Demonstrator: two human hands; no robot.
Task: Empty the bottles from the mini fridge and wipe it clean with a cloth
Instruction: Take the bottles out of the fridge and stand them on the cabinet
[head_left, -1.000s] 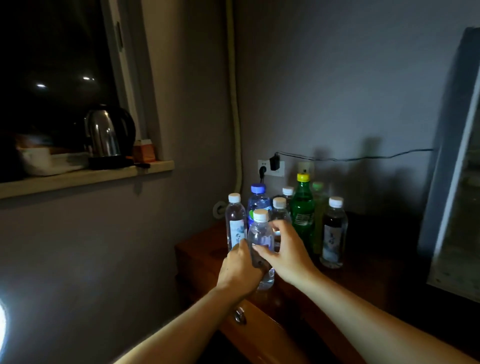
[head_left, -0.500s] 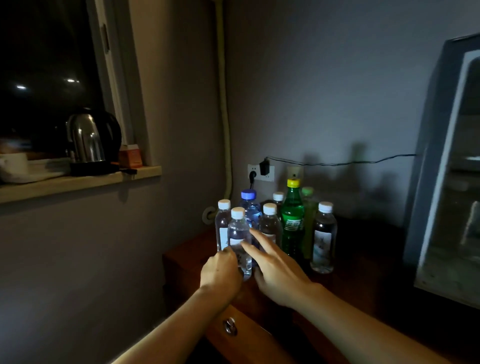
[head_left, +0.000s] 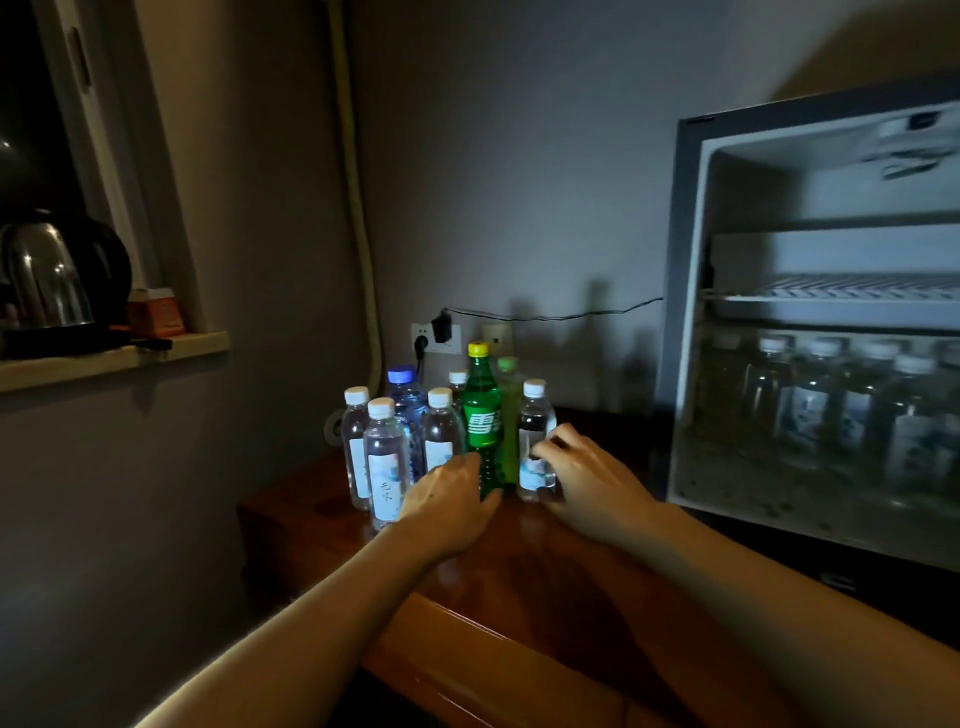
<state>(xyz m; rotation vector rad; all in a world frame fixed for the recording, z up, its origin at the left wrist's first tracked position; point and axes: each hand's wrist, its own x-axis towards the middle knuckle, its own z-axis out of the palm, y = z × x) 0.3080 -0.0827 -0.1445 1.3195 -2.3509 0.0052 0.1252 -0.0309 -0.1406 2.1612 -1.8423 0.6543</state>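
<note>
Several bottles stand clustered on the wooden cabinet top (head_left: 524, 566): clear water bottles with white caps (head_left: 385, 457), a blue-capped one (head_left: 404, 395) and a tall green soda bottle (head_left: 483, 431). My left hand (head_left: 447, 501) lies low in front of the green bottle with relaxed fingers and holds nothing. My right hand (head_left: 587, 478) is beside the rightmost water bottle (head_left: 535, 441), fingers loosely bent and blurred at its side. The open mini fridge (head_left: 681, 312) stands to the right, with several more water bottles (head_left: 810, 410) on its lower level. No cloth is in view.
A wire shelf (head_left: 831, 291) spans the fridge's upper part. A wall socket with a plug (head_left: 435, 335) and a cable sit behind the bottles. A kettle (head_left: 52, 275) and an orange box (head_left: 156, 312) stand on the window sill (head_left: 171, 348) at left.
The water bottle I held in both hands now stands at the cluster's front left, released. Both hands have shifted right, and the view has swung right to show the open fridge.
</note>
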